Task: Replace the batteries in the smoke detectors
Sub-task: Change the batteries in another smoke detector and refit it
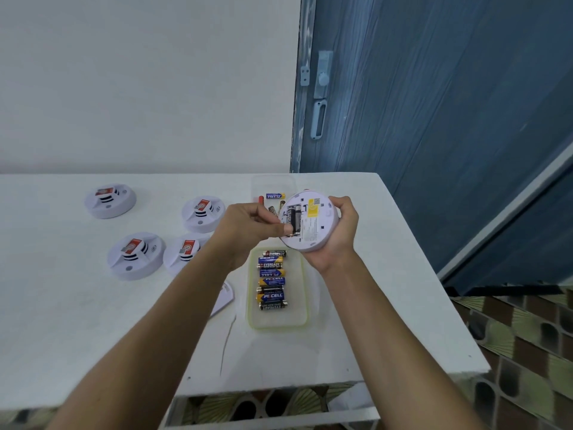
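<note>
A: What are you gripping right now?

B: Your right hand (336, 231) is wrapping the rim of the detector (307, 221), back side up, held above the near tray (302, 318). Your left hand (248, 231) is pinching closed at the open battery bay, thumb and fingertips (286, 228) touching a cell (294, 221) in there. Whether that cell is seating or lifting out, I cannot tell.

A: How is it going to handle?

B: It is looking like a light, stiff plastic shell, smooth enough to slip, so you are right to be cupping the edge, not the label. The cell is small, hard and round; it is likely to roll, so be taking it by its sides near one end. The bay's spring contacts are probably the delicate part.

A: What am I counting around it?

B: Four more detectors (135, 256) are lying face up on the table (93, 336) to the left, so five in all. The near tray is holding about seven batteries (272, 279). The far tray (273, 181) is showing about four, partly hidden behind your hands. A loose white piece (224, 297), perhaps a cover, is peeking out beside your left forearm.
</note>
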A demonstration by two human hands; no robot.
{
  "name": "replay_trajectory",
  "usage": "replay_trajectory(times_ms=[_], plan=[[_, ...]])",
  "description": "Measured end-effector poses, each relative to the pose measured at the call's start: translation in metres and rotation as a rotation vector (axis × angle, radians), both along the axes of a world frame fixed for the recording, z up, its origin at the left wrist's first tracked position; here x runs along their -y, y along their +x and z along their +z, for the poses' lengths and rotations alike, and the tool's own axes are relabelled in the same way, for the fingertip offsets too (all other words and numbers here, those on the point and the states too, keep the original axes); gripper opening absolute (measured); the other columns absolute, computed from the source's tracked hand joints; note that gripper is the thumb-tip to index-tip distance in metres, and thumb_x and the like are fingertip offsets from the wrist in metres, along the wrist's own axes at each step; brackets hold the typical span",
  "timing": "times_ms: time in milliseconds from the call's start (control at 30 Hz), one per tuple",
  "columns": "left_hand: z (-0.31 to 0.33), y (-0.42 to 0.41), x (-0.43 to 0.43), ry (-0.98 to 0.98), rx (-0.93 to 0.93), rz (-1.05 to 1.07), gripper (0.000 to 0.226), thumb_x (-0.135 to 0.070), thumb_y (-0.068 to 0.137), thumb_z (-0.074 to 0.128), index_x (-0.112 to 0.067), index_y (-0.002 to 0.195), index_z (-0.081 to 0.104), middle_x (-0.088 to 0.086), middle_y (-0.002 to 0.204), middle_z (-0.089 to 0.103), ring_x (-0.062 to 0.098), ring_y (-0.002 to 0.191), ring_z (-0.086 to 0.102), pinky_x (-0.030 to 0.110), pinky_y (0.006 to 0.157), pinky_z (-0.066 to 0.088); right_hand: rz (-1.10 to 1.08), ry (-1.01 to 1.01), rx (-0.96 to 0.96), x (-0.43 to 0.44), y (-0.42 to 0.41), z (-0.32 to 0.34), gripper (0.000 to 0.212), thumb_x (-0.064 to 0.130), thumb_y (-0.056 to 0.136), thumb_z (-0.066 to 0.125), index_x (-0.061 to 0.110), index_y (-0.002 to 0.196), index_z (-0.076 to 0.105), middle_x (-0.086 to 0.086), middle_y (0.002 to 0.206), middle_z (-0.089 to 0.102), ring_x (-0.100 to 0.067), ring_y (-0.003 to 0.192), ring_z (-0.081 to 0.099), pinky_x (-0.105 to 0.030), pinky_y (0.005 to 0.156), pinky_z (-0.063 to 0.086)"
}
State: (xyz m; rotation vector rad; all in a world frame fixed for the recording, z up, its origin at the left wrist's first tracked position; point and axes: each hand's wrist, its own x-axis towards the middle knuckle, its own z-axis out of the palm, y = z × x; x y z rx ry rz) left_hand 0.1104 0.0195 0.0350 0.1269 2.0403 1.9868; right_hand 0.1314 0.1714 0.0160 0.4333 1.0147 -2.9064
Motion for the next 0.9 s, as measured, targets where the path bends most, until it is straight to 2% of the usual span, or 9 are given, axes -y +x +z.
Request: replay_trajectory(times_ms=[133, 267, 400, 533, 633, 733, 800, 900], plan=[[-0.002, -0.002, 0.002, -0.015, 0.083, 0.013, 0.030, 0.006, 0.064, 0.083, -0.007, 0.063, 0.056, 0.005, 0.060, 0.062, 0.018, 0.062, 0.058, 0.025, 0.060, 0.047, 0.004, -0.003, 0.020, 0.005, 0.000, -0.006, 0.039, 0.042, 0.075, 0.046, 0.013, 0.077, 0.073, -0.011, 0.088, 0.061, -0.026, 0.081, 0.053, -0.033, 0.071, 0.037], [-0.011, 0.009, 0.020, -0.106, -0.020, 0.082, 0.028, -0.011, 0.062, 0.089, -0.008, 0.068, 0.062, 0.013, 0.068, 0.063, 0.022, 0.067, 0.058, 0.031, 0.067, 0.051, 0.051, 0.054, 0.027, 0.019, 0.004, -0.004, 0.037, 0.042, 0.075, 0.047, 0.013, 0.081, 0.070, -0.010, 0.086, 0.060, -0.025, 0.079, 0.054, -0.032, 0.070, 0.039], [-0.014, 0.014, 0.025, -0.267, -0.168, 0.101, 0.033, -0.030, 0.064, 0.089, -0.010, 0.073, 0.066, 0.015, 0.073, 0.069, 0.015, 0.063, 0.059, 0.027, 0.061, 0.049, 0.069, 0.059, 0.047, 0.019, 0.003, -0.005, 0.041, 0.042, 0.083, 0.043, 0.014, 0.080, 0.073, -0.010, 0.085, 0.063, -0.025, 0.080, 0.055, -0.033, 0.072, 0.041], [-0.013, 0.016, 0.047, -0.332, -0.202, 0.121, 0.021, -0.023, 0.074, 0.083, -0.012, 0.083, 0.067, 0.003, 0.073, 0.069, 0.011, 0.064, 0.061, 0.026, 0.063, 0.050, 0.104, 0.025, 0.027, 0.027, 0.002, -0.009, 0.046, 0.041, 0.087, 0.041, 0.015, 0.078, 0.078, -0.008, 0.089, 0.069, -0.026, 0.085, 0.058, -0.038, 0.082, 0.043], [-0.018, 0.016, 0.075, -0.643, -0.258, 0.082, 0.016, -0.025, 0.077, 0.080, -0.023, 0.085, 0.067, -0.008, 0.081, 0.071, 0.010, 0.078, 0.065, 0.020, 0.072, 0.048, 0.121, 0.013, 0.042, 0.035, 0.001, -0.015, 0.045, 0.041, 0.086, 0.043, 0.014, 0.080, 0.078, -0.012, 0.094, 0.066, -0.030, 0.093, 0.055, -0.046, 0.091, 0.041], [-0.023, 0.023, 0.094, -0.962, -0.260, -0.129, 0.027, -0.038, 0.074, 0.081, -0.029, 0.094, 0.065, -0.015, 0.091, 0.064, 0.004, 0.083, 0.060, 0.013, 0.066, 0.039, 0.137, -0.017, 0.048, 0.042, 0.001, -0.019, 0.041, 0.041, 0.086, 0.044, 0.014, 0.089, 0.074, -0.014, 0.099, 0.064, -0.033, 0.095, 0.054, -0.050, 0.091, 0.042], [-0.027, 0.031, 0.099, -1.052, -0.247, -0.213, 0.042, -0.044, 0.071, 0.082, -0.027, 0.106, 0.065, -0.013, 0.095, 0.060, 0.005, 0.086, 0.057, 0.013, 0.066, 0.038, 0.149, -0.034, 0.044, 0.047, 0.001, -0.021, 0.041, 0.041, 0.086, 0.043, 0.015, 0.095, 0.073, -0.014, 0.104, 0.062, -0.033, 0.098, 0.053, -0.051, 0.091, 0.043], [-0.031, 0.038, 0.101, -1.115, -0.257, -0.240, 0.064, -0.046, 0.068, 0.083, -0.019, 0.122, 0.061, -0.005, 0.112, 0.062, 0.011, 0.097, 0.055, 0.019, 0.080, 0.041, 0.172, -0.048, 0.040, 0.055, 0.001, -0.022, 0.042, 0.041, 0.085, 0.043, 0.014, 0.104, 0.070, -0.015, 0.112, 0.059, -0.035, 0.103, 0.051, -0.051, 0.092, 0.043]])
